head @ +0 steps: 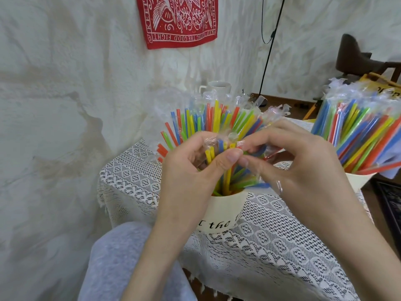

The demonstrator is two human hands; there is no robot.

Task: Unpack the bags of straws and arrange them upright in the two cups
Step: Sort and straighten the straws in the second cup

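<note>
My left hand (191, 161) and right hand (288, 157) pinch wrapped straws (219, 146) above the near cup (219, 213); I'd lower them straight down, the fuller second cup (358, 179) at two o'clock.

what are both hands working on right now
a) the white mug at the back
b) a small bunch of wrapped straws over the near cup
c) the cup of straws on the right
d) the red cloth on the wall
b: the left hand and right hand both pinch a small bunch of wrapped straws above the near cup; the mug, red cloth and right cup go untouched.
</note>
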